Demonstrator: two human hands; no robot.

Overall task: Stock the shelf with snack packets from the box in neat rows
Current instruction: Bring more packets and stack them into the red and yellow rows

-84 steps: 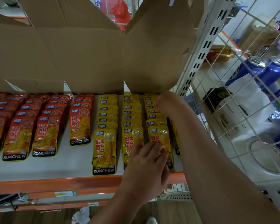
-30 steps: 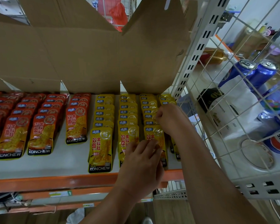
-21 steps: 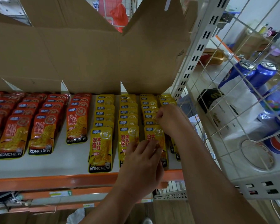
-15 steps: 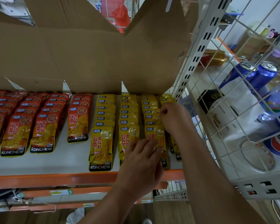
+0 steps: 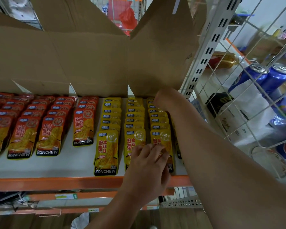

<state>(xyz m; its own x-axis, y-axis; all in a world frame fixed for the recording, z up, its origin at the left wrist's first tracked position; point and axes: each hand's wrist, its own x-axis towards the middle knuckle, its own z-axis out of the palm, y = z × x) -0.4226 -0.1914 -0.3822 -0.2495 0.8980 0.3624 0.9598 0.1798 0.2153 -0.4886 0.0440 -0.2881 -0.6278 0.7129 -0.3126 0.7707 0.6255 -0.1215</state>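
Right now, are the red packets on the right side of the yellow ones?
No, the red packets lie in rows to the left of the yellow packets.

Your left hand (image 5: 149,167) lies low and near, palm down, fingers reaching forward, close together and slightly bent. Your right arm (image 5: 213,154) stretches past it on the right, your right hand (image 5: 163,100) far ahead, its fingers tucked under and hidden.
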